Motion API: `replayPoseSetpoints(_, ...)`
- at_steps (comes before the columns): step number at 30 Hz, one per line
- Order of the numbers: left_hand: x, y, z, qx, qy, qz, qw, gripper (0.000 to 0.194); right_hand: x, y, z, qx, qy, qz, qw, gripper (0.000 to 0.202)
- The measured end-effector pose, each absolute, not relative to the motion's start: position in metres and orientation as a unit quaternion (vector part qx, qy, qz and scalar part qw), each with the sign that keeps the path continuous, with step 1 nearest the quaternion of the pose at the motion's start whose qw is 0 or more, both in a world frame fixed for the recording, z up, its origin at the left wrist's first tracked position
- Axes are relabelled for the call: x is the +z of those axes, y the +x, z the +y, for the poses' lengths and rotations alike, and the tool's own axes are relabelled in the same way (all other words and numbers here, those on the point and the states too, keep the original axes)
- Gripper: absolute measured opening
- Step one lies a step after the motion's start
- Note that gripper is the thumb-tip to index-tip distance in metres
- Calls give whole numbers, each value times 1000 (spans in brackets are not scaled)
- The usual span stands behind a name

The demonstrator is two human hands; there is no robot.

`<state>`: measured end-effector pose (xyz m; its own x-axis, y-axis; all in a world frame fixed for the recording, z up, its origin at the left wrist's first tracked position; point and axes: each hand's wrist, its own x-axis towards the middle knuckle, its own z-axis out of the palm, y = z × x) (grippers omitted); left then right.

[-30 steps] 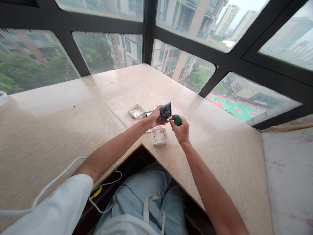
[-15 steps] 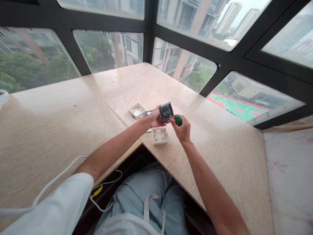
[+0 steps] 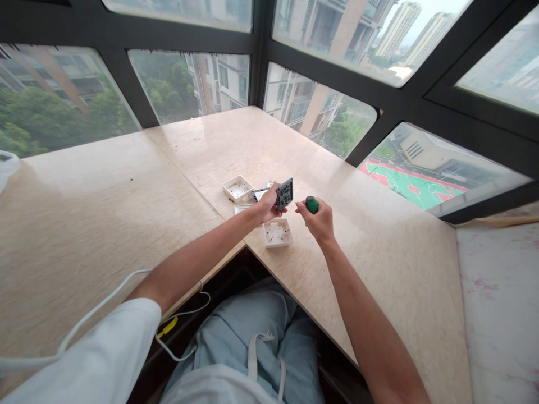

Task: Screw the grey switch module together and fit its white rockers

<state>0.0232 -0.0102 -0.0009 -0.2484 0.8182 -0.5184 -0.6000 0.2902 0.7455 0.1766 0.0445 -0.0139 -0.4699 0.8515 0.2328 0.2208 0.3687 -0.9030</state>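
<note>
My left hand [image 3: 269, 205] grips a dark grey square switch module [image 3: 285, 194] by its left side, its back with terminals turned to the right. Just right of it, my right hand [image 3: 318, 220] is closed around a screwdriver with a green handle [image 3: 311, 204]; its tip points left and stands apart from the module. Below my left hand sits an open white square box [image 3: 277, 233]. A second white box [image 3: 237, 188] lies behind and to the left. Partly hidden by my left hand are a grey-edged frame [image 3: 260, 194] and a white plate [image 3: 242, 209].
The beige stone counter [image 3: 189, 151] meets dark-framed windows at the back. A white cable [image 3: 96, 306] runs along the left, with a yellow tag [image 3: 167, 327] near the counter's front edge. Some white object [image 3: 7, 168] stands at the far left.
My right hand has moved right with the screwdriver, away from the module. The module has turned in my left hand and now shows more edge-on.
</note>
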Motion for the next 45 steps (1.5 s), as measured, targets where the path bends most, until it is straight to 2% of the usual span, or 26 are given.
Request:
replayPoseSetpoints(3, -2, 20, -13, 596, 109, 507, 613, 39, -8, 180, 50, 401, -367, -763, 349, 28)
replayPoseSetpoints(8, 4, 12, -15, 589, 153, 527, 593, 32, -14, 174, 67, 494, -450, -709, 226, 17)
replayPoseSetpoints(10, 7, 9, -15, 585, 168, 542, 579, 29, -20, 169, 72, 522, -467, -683, 206, 14)
replayPoseSetpoints(15, 10, -2, -19, 594, 151, 528, 588, 34, -33, 159, 71, 585, -481, -626, 188, 26)
replayPoseSetpoints(21, 9, -13, -28, 625, 103, 450, 630, 58, -41, 170, 68, 618, -487, -583, 203, 31)
replayPoseSetpoints(22, 9, -13, -29, 629, 102, 446, 628, 55, -43, 174, 68, 624, -489, -573, 208, 31)
replayPoseSetpoints(27, 8, -8, -36, 632, 124, 494, 584, 20, -49, 209, 69, 664, -510, -499, 224, 26)
replayPoseSetpoints(34, 1, 1, -83, 631, 149, 643, 408, 22, -57, 254, 69, 740, -514, -354, 252, 13)
replayPoseSetpoints(40, -13, 1, -136, 705, 62, 618, 342, 16, -58, 259, 64, 770, -488, -302, 279, 6)
replayPoseSetpoints(45, -27, -11, -159, 717, -16, 642, 272, 10, -60, 249, 57, 748, -477, -330, 322, 21)
